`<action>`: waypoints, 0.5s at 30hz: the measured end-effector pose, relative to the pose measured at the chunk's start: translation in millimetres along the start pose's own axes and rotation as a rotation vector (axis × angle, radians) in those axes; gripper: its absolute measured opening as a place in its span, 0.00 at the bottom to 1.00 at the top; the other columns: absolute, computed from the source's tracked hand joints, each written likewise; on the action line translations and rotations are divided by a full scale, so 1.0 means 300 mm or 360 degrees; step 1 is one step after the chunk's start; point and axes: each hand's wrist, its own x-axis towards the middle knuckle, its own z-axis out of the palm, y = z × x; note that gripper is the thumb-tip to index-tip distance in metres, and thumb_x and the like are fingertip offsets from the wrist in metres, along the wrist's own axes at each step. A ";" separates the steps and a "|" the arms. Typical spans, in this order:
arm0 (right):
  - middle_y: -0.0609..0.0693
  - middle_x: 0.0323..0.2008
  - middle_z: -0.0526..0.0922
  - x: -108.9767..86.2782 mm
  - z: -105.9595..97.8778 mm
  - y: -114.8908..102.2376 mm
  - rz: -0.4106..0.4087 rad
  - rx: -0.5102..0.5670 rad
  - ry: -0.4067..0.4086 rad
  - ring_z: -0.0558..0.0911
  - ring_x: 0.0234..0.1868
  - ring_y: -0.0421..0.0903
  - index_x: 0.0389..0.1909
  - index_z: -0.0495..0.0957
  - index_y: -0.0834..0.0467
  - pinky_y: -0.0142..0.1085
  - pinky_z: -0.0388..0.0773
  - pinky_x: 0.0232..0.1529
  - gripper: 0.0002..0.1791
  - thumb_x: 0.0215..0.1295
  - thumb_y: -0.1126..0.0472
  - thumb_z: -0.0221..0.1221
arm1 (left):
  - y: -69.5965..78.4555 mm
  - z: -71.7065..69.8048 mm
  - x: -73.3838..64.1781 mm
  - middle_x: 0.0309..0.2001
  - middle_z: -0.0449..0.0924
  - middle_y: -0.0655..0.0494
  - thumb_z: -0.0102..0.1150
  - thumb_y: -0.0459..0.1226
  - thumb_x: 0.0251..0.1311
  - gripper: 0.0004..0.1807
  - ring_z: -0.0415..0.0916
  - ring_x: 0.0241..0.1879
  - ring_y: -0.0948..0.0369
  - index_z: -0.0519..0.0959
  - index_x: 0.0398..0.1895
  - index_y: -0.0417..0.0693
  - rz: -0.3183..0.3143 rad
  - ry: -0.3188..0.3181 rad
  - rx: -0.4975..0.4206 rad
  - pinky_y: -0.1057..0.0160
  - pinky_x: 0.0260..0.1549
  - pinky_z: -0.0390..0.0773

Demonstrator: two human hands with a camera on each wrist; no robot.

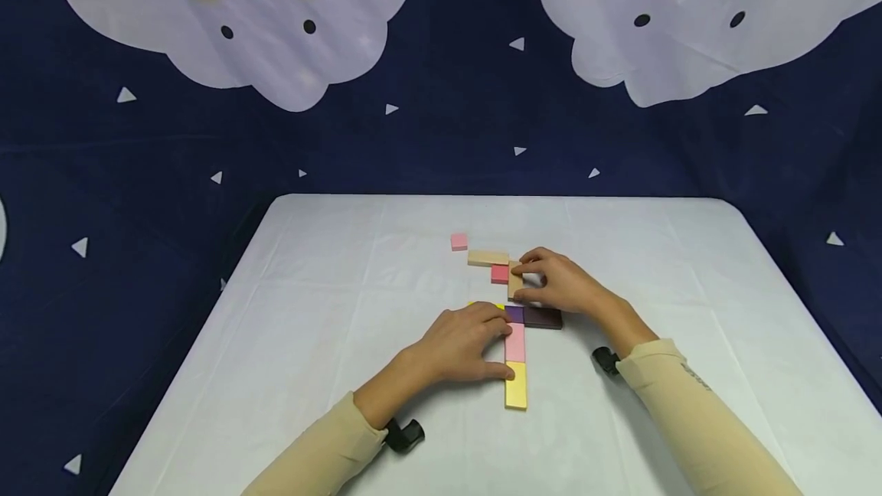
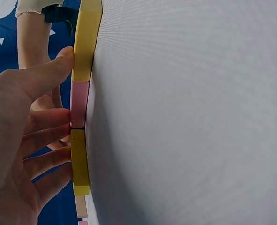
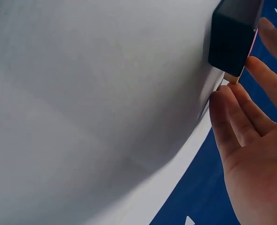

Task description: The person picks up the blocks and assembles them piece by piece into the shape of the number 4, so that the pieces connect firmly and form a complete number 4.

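A flat arrangement of coloured wooden blocks lies on the white table. My left hand (image 1: pixel 463 343) rests at its near part. The thumb touches the near yellow block (image 1: pixel 516 396); the fingers reach over the pink block (image 1: pixel 514 343) and purple block (image 1: pixel 514 314). Another yellow block (image 2: pixel 80 161), partly hidden by this hand in the head view, shows under its fingertips in the left wrist view. My right hand (image 1: pixel 560 282) touches an upright-lying tan block (image 1: pixel 515 289) with fingertips and thumb. Just below that hand is a dark brown block (image 1: pixel 543 318), adjoining the purple one.
A light wooden block (image 1: pixel 488 258) lies crosswise left of the tan block's far end, with a small red block (image 1: pixel 499 274) below it. Further back is a lone pink square (image 1: pixel 458 242). Behind the table (image 1: pixel 331 251) hangs a dark blue cloth (image 1: pixel 455 136) with clouds.
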 end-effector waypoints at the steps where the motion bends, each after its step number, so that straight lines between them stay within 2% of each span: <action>1: 0.52 0.55 0.74 -0.001 0.001 0.001 -0.0003 -0.0008 0.0007 0.77 0.46 0.49 0.54 0.81 0.56 0.45 0.73 0.45 0.29 0.54 0.45 0.69 | 0.001 0.000 0.001 0.55 0.72 0.67 0.60 0.69 0.46 0.35 0.64 0.60 0.67 0.79 0.51 0.58 0.0002 0.0003 0.0002 0.59 0.38 0.78; 5: 0.52 0.54 0.75 -0.007 0.010 0.004 -0.0011 -0.0021 0.0015 0.75 0.51 0.50 0.53 0.81 0.56 0.47 0.72 0.49 0.28 0.54 0.46 0.69 | 0.003 0.006 0.000 0.56 0.72 0.67 0.60 0.69 0.46 0.35 0.64 0.60 0.67 0.79 0.51 0.58 0.0007 0.0004 -0.0011 0.59 0.38 0.77; 9: 0.50 0.54 0.75 -0.016 0.023 0.005 0.0010 -0.0001 -0.0001 0.76 0.49 0.48 0.53 0.82 0.54 0.44 0.73 0.46 0.28 0.54 0.45 0.69 | 0.007 0.012 -0.002 0.56 0.72 0.67 0.60 0.69 0.46 0.35 0.64 0.60 0.66 0.79 0.51 0.58 0.0009 -0.0014 -0.0027 0.59 0.39 0.77; 15: 0.47 0.53 0.75 -0.012 0.022 -0.003 -0.0007 0.0007 0.0033 0.76 0.48 0.46 0.51 0.83 0.52 0.43 0.72 0.46 0.26 0.53 0.45 0.69 | 0.003 0.007 -0.002 0.55 0.72 0.67 0.61 0.69 0.46 0.35 0.64 0.59 0.67 0.79 0.51 0.59 -0.0007 0.0016 -0.0012 0.58 0.38 0.77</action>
